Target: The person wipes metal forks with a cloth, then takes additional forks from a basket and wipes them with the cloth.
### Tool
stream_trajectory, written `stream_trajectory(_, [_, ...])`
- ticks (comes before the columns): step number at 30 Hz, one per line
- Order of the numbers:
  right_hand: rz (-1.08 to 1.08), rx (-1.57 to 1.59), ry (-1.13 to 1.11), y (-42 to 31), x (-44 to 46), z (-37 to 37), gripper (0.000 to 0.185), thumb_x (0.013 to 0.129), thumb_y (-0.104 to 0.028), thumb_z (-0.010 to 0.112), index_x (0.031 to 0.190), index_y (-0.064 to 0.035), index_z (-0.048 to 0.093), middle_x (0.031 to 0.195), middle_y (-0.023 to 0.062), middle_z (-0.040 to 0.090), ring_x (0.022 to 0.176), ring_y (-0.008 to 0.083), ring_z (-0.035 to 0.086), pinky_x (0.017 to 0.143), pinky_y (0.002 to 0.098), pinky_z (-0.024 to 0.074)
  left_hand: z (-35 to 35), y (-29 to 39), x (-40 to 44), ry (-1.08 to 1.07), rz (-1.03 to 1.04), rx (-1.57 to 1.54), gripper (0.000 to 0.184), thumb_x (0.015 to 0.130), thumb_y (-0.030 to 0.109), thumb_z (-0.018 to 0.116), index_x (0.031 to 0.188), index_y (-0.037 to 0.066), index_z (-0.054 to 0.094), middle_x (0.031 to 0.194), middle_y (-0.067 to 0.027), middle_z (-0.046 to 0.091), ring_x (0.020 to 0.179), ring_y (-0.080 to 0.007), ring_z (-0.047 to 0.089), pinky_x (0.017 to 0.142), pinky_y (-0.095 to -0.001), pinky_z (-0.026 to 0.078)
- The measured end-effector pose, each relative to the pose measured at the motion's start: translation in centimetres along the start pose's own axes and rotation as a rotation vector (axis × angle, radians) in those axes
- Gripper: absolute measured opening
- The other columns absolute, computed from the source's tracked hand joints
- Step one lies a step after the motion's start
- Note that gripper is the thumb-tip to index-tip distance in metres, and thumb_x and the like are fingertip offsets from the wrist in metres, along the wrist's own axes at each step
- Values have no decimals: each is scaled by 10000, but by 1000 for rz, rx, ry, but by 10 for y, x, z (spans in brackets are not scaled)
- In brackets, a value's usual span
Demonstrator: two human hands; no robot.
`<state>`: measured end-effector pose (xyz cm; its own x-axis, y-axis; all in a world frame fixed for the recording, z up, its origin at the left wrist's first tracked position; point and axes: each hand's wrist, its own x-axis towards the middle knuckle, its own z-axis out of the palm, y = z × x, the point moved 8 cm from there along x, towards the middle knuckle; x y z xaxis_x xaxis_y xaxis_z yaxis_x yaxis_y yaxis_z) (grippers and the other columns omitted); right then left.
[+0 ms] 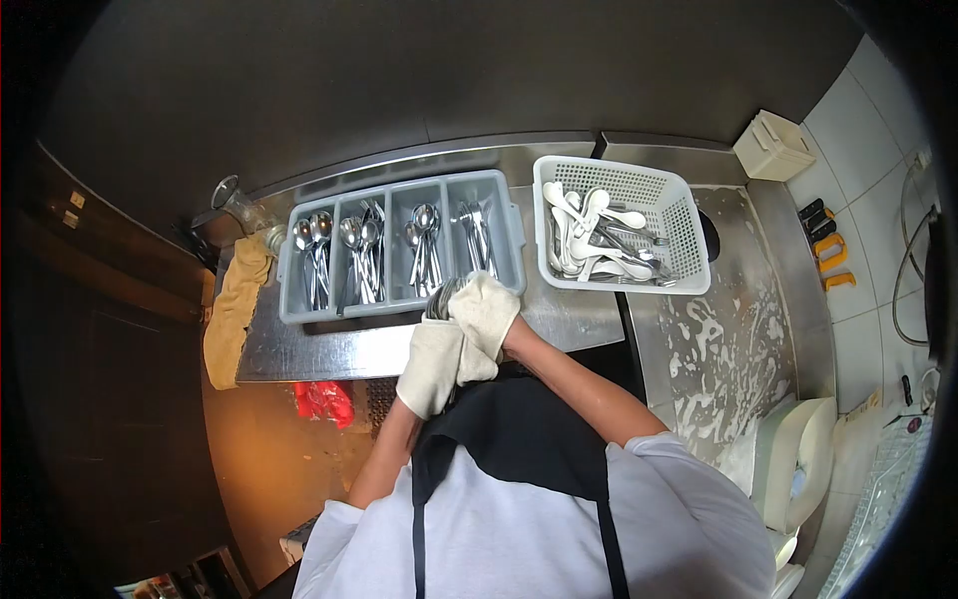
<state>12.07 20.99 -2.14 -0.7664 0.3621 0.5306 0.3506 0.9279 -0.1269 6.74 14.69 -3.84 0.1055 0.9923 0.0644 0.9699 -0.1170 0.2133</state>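
Note:
White cloth covers both of my hands, hiding the fingers. My left hand (429,371) is closed around a bunch of metal cutlery (440,303), whose upper ends stick out above the cloth. Pressed against the same bunch from the right is my right hand (486,311), closed in the white cloth (483,299). Both are just in front of a grey cutlery tray (290,311) with several compartments. Spoons (312,245) lie in the leftmost one, spoons and forks (363,250) in the second, more spoons (423,240) in the third, and slim metal cutlery (477,235) in the rightmost.
Right of the tray, a white perforated basket (679,200) holds white spoons (589,225) and metal cutlery. Beyond it is a foamy wet steel surface (723,339). A tan cloth (238,309) drapes over the counter's left edge near a glass (232,200). Orange-handled tools (830,250) hang right.

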Motion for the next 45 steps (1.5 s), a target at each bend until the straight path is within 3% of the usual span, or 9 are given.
stream_trajectory(7, [872, 579, 163, 79, -12, -4, 195, 836, -171, 563, 710, -74, 676, 701, 189, 662, 650, 323, 674, 582, 415, 530, -47, 14, -25, 204, -38, -602, 164, 937, 114, 587, 954, 12, 714, 923, -144, 713, 860, -267, 684, 772, -354, 537])
stream_trajectory(12, [275, -181, -390, 8, 4, 7, 191, 892, -80, 465, 831, -68, 646, 801, 179, 658, 710, 254, 666, 622, 352, 526, -2, -21, -21, 294, -170, -681, 139, 899, 122, 594, 877, 18, 684, 843, -176, 676, 799, -306, 667, 721, -382, 528])
stream_trajectory(20, [642, 39, -599, 12, 11, -12, 205, 846, -152, 521, 933, -51, 677, 965, 150, 673, 828, 251, 671, 734, 368, 539, -13, -8, -9, 181, 49, -178, 145, 779, 160, 604, 679, 62, 642, 714, -194, 632, 681, -338, 648, 637, -417, 508])
stream_trajectory(23, [296, -18, -555, 12, 19, -6, 243, 877, -247, 520, 957, -69, 666, 930, 106, 670, 810, 250, 654, 761, 357, 533, -25, -4, -3, -89, -9, -100, 140, 756, 140, 605, 635, 75, 630, 664, -191, 610, 641, -332, 637, 585, -404, 486])
stream_trajectory(24, [353, 174, -525, 14, 25, -17, 248, 896, -270, 510, 967, -90, 665, 925, 90, 668, 816, 247, 648, 781, 355, 531, -13, -26, -13, 51, -255, -853, 216, 724, 236, 634, 596, 65, 606, 609, -182, 579, 576, -321, 610, 541, -414, 454])
stream_trajectory(31, [118, 711, 141, 23, 10, 1, 221, 949, -240, 532, 1065, -122, 679, 929, 59, 706, 831, 214, 695, 820, 330, 561, -86, 25, -1, -220, 97, -257, 432, 637, 472, 660, 667, 41, 673, 640, -172, 616, 615, -335, 628, 570, -421, 461])
stream_trajectory(33, [223, 795, -25, 4, -7, 10, 235, 945, -225, 534, 1067, -87, 679, 923, 70, 711, 849, 231, 699, 827, 325, 563, -53, 6, -6, 216, 147, -333, 422, 669, 456, 660, 654, 35, 662, 630, -192, 610, 632, -342, 641, 597, -434, 475])
stream_trajectory(38, [293, -137, -522, -12, 13, 8, 129, 798, -161, 596, 894, -84, 635, 825, 124, 670, 733, 335, 690, 619, 414, 549, -11, -21, -13, 71, -118, -348, 258, 777, 271, 623, 667, 41, 662, 638, -191, 618, 647, -349, 650, 587, -437, 493])
stream_trajectory(45, [125, 204, 16, -23, 10, -44, 155, 815, -194, 591, 894, -80, 661, 820, 123, 642, 867, 328, 656, 723, 452, 524, -49, -12, -45, 403, -205, -349, 176, 843, 185, 649, 811, 15, 679, 723, -159, 669, 681, -317, 671, 598, -391, 520])
